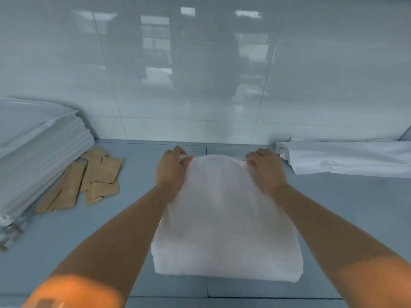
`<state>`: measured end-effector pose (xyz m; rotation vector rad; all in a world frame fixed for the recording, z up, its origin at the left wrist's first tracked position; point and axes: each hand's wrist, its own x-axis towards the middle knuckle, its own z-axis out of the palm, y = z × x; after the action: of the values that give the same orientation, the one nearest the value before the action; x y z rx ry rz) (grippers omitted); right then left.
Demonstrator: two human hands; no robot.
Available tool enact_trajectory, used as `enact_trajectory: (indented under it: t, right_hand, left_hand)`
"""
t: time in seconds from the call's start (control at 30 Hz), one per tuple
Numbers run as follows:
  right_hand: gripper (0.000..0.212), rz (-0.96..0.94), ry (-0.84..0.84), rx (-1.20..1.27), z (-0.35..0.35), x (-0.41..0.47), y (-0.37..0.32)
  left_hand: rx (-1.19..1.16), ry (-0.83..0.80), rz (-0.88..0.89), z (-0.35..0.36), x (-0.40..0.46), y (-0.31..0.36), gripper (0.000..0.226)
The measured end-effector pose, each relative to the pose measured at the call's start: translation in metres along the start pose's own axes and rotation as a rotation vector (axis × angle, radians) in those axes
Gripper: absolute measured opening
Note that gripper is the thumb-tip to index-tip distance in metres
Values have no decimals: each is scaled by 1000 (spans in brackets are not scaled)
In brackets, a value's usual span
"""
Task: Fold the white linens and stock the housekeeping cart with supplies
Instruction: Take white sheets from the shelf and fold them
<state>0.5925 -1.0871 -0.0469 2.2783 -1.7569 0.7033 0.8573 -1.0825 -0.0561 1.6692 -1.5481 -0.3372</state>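
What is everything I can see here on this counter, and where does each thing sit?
towel: one, white, centre of the counter, its far edge pinched at both corners
stack of folded linens: one pile, white, far left
paper packets: several, tan, scattered beside the stack, some overlapping; exact count unclear
loose sheet: one, white, crumpled at the right against the wall
clear wrapped items: blurred, at the left edge below the stack; cannot tell what they are
counter: one, grey-blue, under everything
wall: glossy pale tiles, behind the counter
hands: left hand and right hand, bare, each gripping a far corner of the towel
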Motion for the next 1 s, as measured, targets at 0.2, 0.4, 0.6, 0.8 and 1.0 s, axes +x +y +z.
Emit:
enact_trajectory:
  t: [0.2, 0.4, 0.6, 0.8, 1.0]
  right_hand:
    - [22, 91, -204, 10, 87, -17, 24]
    - [32, 255, -233, -94, 90, -20, 21]
    - [54, 596, -235, 128, 65, -66, 5]
    - [40, 708, -385, 301, 28, -113, 2]
    - [20, 558, -361, 292, 9, -110, -4]
  left_hand:
    - [70, -180, -142, 67, 11, -58, 25]
    - [131, -214, -235, 72, 10, -66, 40]
    - [223, -269, -355, 53, -38, -64, 54]
    - [93, -180, -359, 22, -111, -53, 25]
    - [105, -224, -351, 10, -105, -47, 22]
